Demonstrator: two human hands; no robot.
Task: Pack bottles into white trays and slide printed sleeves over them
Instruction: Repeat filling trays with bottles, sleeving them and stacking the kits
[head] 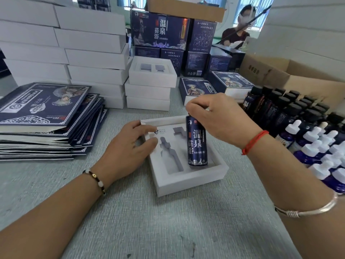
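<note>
Nearest, bare grey tabletop (pixel 130 221) and two forearms reaching in.

Left hand (pixel 127 148) flat on the near-left corner of the white tray (pixel 186 180), fingers spread and loosely open, steadying, gripping nothing. Right hand (pixel 214 116) over the tray's far side, fingertips pinched shut round the cap of a dark blue bottle (pixel 197 143). Bottle upright, base standing in the right-hand recess, not yet laid down. Left-hand recess (pixel 171 154) empty, shaped for a second, differently formed bottle.

Judged from this: early in this tray. One bottle part-way in, second still to fetch, sleeve still to slide on.

To the left, just beside the tray, a leaning stack of flat printed sleeves (pixel 46 116), within easy reach of the left hand. To the right, rows of black-capped bottles (pixel 283 107) and, nearer, white-capped dropper bottles (pixel 317 146), packed close and near the right wrist; easy to knock when reaching across.

Further back, three stacked white trays (pixel 151 81), the top one open with two empty recesses. Beside them two sleeved boxes (pixel 211 86), seemingly finished. Behind left, tall piles of plain white boxes (pixel 74 43); centre, printed blue cartons (pixel 168 34) under a brown cardboard box; right, an open cardboard carton (pixel 298 75). Farthest off, another person (pixel 237 32) seated at the far end.

Nothing lying on the tray itself to block the bottle.
</note>
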